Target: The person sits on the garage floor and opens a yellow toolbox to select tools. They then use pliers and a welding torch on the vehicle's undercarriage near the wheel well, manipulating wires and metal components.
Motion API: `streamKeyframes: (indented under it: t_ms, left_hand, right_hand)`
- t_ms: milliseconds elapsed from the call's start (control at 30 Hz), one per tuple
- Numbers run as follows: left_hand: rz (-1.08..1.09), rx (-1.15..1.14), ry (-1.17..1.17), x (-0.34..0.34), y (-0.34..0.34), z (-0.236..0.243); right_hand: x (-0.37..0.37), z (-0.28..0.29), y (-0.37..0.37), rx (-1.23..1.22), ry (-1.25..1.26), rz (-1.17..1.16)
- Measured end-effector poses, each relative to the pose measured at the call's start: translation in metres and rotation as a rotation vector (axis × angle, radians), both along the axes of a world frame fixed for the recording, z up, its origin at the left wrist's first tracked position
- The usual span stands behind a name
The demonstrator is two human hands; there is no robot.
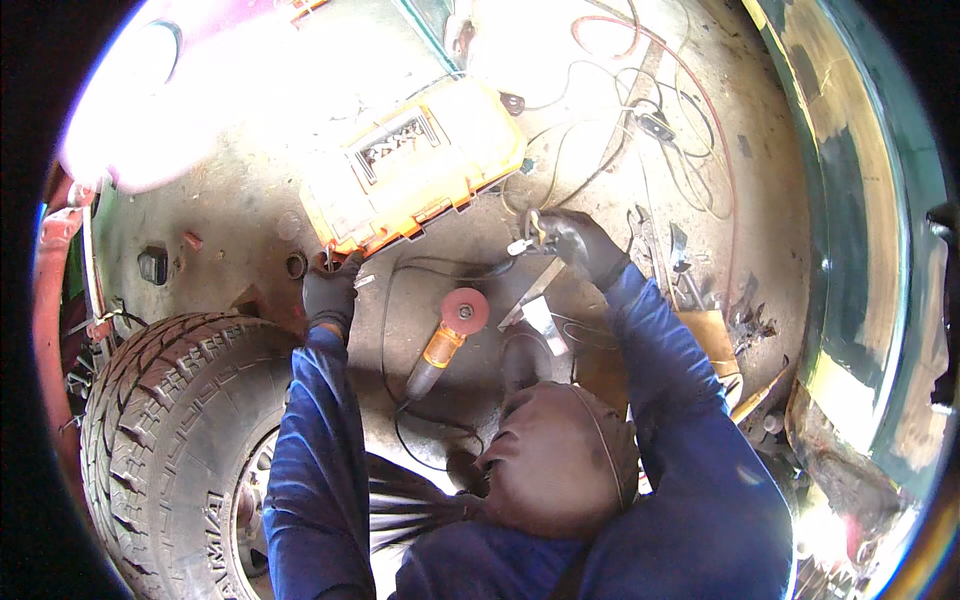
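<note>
My left hand (330, 290), in a black glove, rests against the lower left corner of an orange and yellow tool case (410, 165); its fingers are curled, and whether they grip anything is unclear. My right hand (578, 245), also gloved, pinches a small metal piece (524, 240) above a bent metal bracket (535, 305) on the ground. Between the hands lies an angle grinder (440, 350) with a red disc (465, 310). Both sleeves are blue. A dark hooded head (560, 460) shows between them.
A large knobbly tyre (170, 440) fills the lower left. Cables (650, 110) loop over the dusty concrete behind the case. Loose tools and scrap (690, 280) lie right of my right arm. A curved green vehicle body (860, 250) bounds the right side. Strong glare washes out the upper left.
</note>
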State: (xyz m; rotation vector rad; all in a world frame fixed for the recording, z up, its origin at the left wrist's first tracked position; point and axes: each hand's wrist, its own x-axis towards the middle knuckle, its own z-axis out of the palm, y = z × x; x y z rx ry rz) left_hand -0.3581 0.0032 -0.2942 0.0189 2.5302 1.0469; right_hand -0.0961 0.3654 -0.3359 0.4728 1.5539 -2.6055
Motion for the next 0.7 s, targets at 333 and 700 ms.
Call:
streamKeyframes:
  t_ms: [333, 700]
  left_hand:
    - [-0.11, -0.241, 0.25, 0.005, 0.006, 0.006]
    - [-0.107, -0.077, 0.277, 0.011, 0.009, 0.011]
  right_hand:
    - [-0.074, -0.004, 0.011, -0.168, -0.077, -0.494]
    - [-0.087, 0.007, 0.025, -0.135, -0.006, -0.54]
